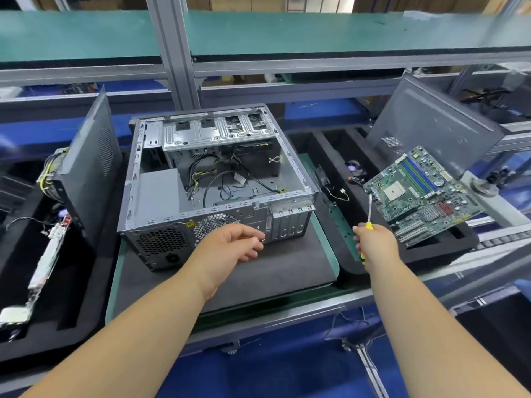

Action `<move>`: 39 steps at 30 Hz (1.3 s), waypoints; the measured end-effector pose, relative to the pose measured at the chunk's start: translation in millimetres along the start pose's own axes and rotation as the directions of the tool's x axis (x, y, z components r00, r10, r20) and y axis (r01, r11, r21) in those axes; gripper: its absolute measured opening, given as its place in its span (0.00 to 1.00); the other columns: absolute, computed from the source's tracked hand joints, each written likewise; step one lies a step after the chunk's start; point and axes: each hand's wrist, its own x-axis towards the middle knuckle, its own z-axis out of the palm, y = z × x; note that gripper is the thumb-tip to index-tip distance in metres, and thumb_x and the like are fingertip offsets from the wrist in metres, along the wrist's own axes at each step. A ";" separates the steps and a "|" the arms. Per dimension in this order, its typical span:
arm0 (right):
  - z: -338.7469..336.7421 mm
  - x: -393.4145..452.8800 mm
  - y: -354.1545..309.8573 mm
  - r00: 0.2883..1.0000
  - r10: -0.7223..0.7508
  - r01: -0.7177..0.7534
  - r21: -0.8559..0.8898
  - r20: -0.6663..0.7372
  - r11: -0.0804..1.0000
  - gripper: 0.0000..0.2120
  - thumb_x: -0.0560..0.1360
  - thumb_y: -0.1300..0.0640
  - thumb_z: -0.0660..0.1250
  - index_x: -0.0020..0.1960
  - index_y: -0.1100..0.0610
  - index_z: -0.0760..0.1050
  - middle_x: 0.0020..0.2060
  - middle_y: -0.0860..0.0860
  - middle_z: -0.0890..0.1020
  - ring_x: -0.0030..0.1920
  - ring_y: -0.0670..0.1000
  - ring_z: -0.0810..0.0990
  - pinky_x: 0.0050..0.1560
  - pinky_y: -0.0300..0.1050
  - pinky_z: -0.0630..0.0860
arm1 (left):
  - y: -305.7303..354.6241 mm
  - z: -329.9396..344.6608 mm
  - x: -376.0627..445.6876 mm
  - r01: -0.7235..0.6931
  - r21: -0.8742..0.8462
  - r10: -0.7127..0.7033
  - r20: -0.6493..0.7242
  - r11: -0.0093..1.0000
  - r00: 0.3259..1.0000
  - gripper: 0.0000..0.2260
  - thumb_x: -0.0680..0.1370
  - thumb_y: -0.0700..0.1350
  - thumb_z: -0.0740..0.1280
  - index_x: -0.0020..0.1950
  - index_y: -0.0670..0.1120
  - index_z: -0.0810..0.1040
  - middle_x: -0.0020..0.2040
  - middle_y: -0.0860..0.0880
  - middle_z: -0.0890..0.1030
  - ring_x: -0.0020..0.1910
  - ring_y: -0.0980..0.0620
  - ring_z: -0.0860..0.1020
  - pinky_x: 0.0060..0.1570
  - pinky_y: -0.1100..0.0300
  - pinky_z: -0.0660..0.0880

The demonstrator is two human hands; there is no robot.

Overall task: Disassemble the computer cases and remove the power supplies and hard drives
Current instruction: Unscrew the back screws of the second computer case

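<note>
Head view: the open computer case (212, 179) lies on its side on a dark mat (258, 274) on the table; the power supply (159, 196) sits in its near-left corner. The left hand (230, 245), fingers loosely curled, hovers at the rear panel holding nothing; the right hand (375, 242) grips a yellow-handled screwdriver (368, 214), tip up; a motherboard (422, 193) leans in the right foam tray (448, 248).

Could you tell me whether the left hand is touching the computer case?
Cannot tell. In the head view the left hand overlaps the computer case's rear panel, fingers loosely curled, but neither contact nor a gap shows plainly.

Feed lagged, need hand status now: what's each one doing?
Left hand: open, holding nothing, by the computer case.
Right hand: gripping the yellow-handled screwdriver.
</note>
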 end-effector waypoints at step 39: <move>170.0 -229.6 -43.9 0.638 -0.744 0.757 -0.339 0.197 0.559 0.15 0.78 0.56 0.64 0.65 0.48 0.73 0.59 0.47 0.72 0.45 0.47 0.74 0.40 0.43 0.69 | -49.9 -172.8 -45.6 -0.164 0.588 0.296 -0.136 0.792 0.945 0.37 0.77 0.43 0.70 0.77 0.66 0.55 0.75 0.53 0.60 0.55 0.60 0.67 0.59 0.64 0.63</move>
